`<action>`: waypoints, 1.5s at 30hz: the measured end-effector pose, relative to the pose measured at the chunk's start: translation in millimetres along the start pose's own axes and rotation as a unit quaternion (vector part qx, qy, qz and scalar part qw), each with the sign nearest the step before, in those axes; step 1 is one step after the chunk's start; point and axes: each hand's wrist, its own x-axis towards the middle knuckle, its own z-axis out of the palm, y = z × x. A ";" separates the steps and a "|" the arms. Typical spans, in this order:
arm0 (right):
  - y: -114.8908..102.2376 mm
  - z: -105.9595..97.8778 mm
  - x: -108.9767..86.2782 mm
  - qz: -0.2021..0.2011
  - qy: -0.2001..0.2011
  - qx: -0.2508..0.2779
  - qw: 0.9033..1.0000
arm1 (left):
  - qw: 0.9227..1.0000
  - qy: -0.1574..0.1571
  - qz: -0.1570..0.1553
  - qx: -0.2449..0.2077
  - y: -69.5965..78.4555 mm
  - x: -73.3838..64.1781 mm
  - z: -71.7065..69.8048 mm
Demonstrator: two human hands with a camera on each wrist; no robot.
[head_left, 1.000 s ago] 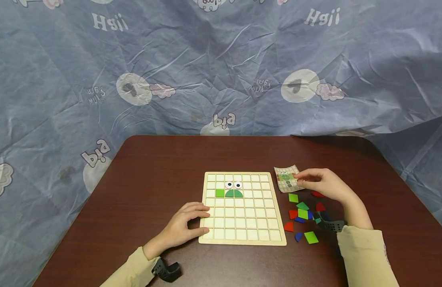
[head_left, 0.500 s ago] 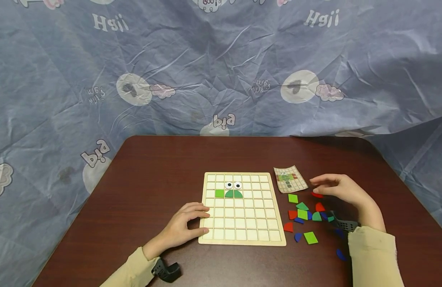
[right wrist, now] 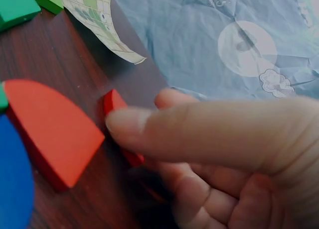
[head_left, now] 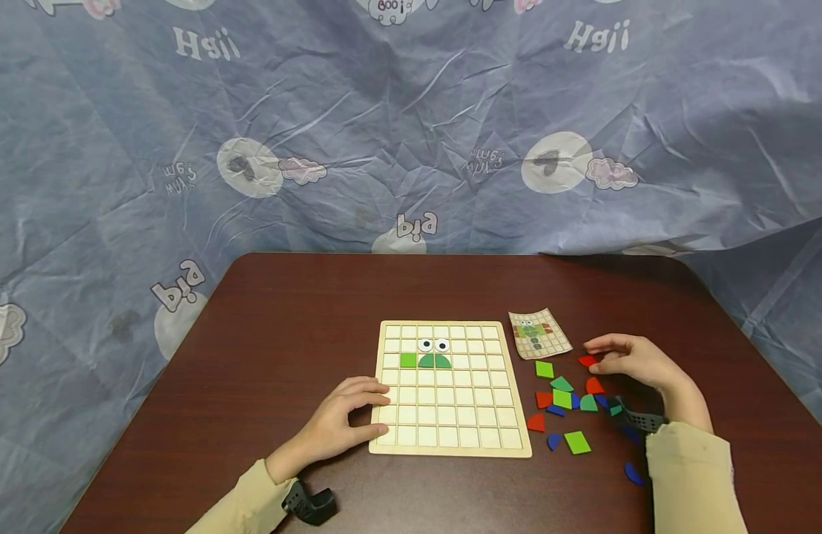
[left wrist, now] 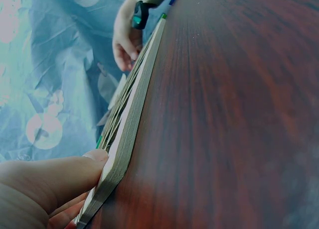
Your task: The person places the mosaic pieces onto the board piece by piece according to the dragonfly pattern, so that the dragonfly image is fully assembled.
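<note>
In the head view, a pale wooden grid board (head_left: pixel 451 408) lies on the table. It bears two eye pieces (head_left: pixel 434 345), a light green square (head_left: pixel 408 360) and two dark green quarter-rounds (head_left: pixel 434 361). My left hand (head_left: pixel 334 419) rests on its left edge, and the left wrist view shows the thumb (left wrist: pixel 75 174) lying over the rim. To the right, my right hand (head_left: pixel 641 363) is over a red piece (right wrist: pixel 113 100), thumb and index finger spread on either side of it. The thumb covers part of that piece in the right wrist view.
A picture card (head_left: pixel 540 334) with curled edges lies by the board's upper right corner. Below it are scattered loose pieces, including a red quarter-round (right wrist: pixel 55 129), a green square (head_left: pixel 577 443) and a blue piece (head_left: pixel 633 473). A patterned cloth (head_left: pixel 411 133) hangs behind the table.
My right hand has left the picture card, moving right and down to the red piece, which has shifted slightly. The left hand stays on the board.
</note>
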 end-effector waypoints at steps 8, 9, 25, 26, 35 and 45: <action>0.9 2.0 2.2 0.010 0.007 -0.017 1.000 | 1.000 -0.002 0.001 -0.003 -1.1 0.0 0.2; 0.4 2.3 2.4 0.008 0.004 -0.019 1.000 | 1.000 -0.001 0.001 -0.002 -1.3 -0.1 0.3; -7.0 5.9 3.4 0.003 -0.002 -0.066 0.998 | 1.000 0.000 0.006 0.001 -2.5 0.1 1.1; -7.1 5.8 3.3 0.004 -0.004 -0.069 0.998 | 1.000 0.000 0.006 0.001 -2.4 0.2 1.1; -11.4 7.0 4.3 0.025 -0.017 -0.097 0.995 | 1.000 -0.003 0.006 0.001 -1.9 0.5 0.7; -42.1 11.6 8.9 -0.014 -0.013 -0.094 0.995 | 1.000 -0.002 0.000 0.000 -1.6 -0.2 0.2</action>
